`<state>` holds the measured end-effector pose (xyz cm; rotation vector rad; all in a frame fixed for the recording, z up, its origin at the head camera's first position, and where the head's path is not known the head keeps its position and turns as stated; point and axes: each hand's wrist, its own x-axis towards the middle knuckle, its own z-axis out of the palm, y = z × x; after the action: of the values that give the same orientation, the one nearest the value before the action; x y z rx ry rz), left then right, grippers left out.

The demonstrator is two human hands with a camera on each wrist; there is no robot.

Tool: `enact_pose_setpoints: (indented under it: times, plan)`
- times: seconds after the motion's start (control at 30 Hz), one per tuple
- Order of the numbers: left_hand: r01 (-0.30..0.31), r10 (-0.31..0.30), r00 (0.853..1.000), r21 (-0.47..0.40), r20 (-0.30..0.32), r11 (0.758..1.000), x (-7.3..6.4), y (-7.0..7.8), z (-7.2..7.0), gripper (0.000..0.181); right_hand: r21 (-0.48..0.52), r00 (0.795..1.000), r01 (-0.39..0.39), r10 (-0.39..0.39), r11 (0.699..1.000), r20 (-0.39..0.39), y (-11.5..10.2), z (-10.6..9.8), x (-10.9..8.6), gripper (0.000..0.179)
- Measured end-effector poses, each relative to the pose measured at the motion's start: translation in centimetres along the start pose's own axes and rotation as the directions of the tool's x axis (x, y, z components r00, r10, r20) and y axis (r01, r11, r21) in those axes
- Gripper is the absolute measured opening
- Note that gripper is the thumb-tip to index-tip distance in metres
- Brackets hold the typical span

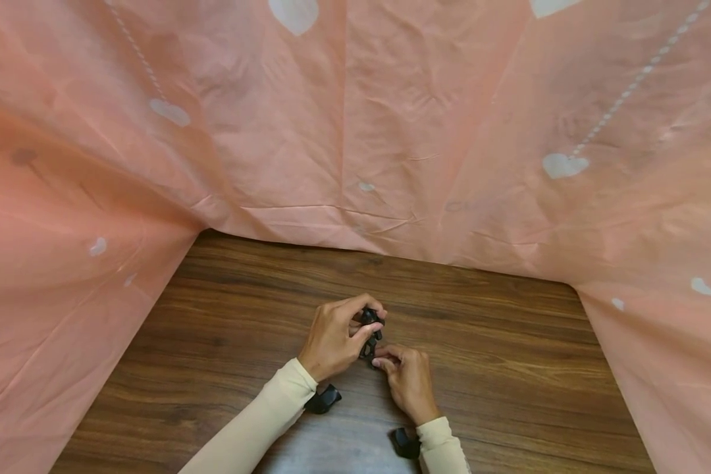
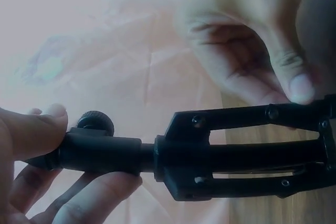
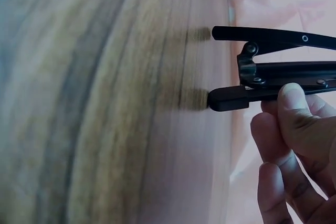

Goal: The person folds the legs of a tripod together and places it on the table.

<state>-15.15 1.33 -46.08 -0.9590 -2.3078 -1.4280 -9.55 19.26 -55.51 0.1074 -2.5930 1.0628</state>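
Observation:
A small black tripod (image 2: 241,156) with hinged legs and a central column is between both hands, its legs drawn in near the column. In the head view my left hand (image 1: 332,337) grips its upper end. The left wrist view shows the thumb and fingers round the column, beside a ridged knob (image 2: 96,123). Lower down, my right hand (image 1: 411,378) pinches one leg between thumb and fingers, as the right wrist view shows. That leg's rounded foot (image 3: 228,99) points down toward the wooden tabletop, close over it. Part of the tripod is hidden behind the left fingers.
The dark wooden table (image 1: 498,329) is enclosed at the back and sides by pink sheeting (image 1: 391,131) printed with white hearts. A black wrist device (image 1: 324,399) sits by the left cuff, and another black device (image 1: 404,443) by the right cuff.

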Motion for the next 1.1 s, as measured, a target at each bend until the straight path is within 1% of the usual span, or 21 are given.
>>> enact_pose_setpoints:
  times: [0.17,0.37,0.47,0.53,0.6,0.7,0.77,0.97,1.1]
  plan:
    - [0.010,-0.010,1.000,0.012,0.003,1.000,-0.1,0.0,0.0,0.018,-0.007,1.000,0.001,-0.001,1.000,0.001,0.1,-0.1,-0.2,0.012]
    - [-0.001,0.001,1.000,0.019,0.014,1.000,-0.4,-0.1,-0.1,0.026,0.019,0.999,-0.034,0.034,0.999,0.040,-0.1,-0.6,-0.4,0.015]
    - [-0.012,0.013,1.000,0.053,-0.013,0.999,-0.6,-0.4,-0.3,0.039,0.045,0.998,-0.051,0.049,0.998,0.050,-0.3,-1.0,-0.5,0.017]
    - [-0.017,0.023,0.999,0.111,-0.046,0.994,-0.7,-0.5,-0.5,0.048,0.057,0.998,-0.056,0.054,0.997,0.044,-0.4,-1.2,-0.4,0.017]
    - [-0.016,0.028,0.997,0.165,-0.074,0.986,-0.9,-0.6,-0.5,0.050,0.065,0.998,-0.056,0.054,0.996,0.036,-0.4,-1.4,-0.4,0.017]
    - [-0.015,0.035,0.995,0.217,-0.090,0.976,-1.0,-0.8,-0.5,0.044,0.073,0.998,-0.056,0.054,0.996,0.028,-0.5,-1.6,-0.4,0.017]
    - [-0.012,0.033,0.995,0.225,-0.092,0.974,-1.1,-0.8,-0.4,0.039,0.072,0.998,-0.053,0.051,0.996,0.028,-0.5,-1.6,-0.3,0.017]
    - [-0.009,0.024,0.997,0.185,-0.079,0.983,-1.1,-0.8,-0.4,0.033,0.071,0.999,-0.043,0.041,0.997,0.023,-0.5,-1.7,-0.3,0.017]
    - [-0.018,0.029,0.998,0.169,-0.063,0.986,-1.1,-0.9,-0.6,0.031,0.065,0.999,-0.037,0.036,0.997,0.009,-0.5,-1.7,-0.2,0.016]
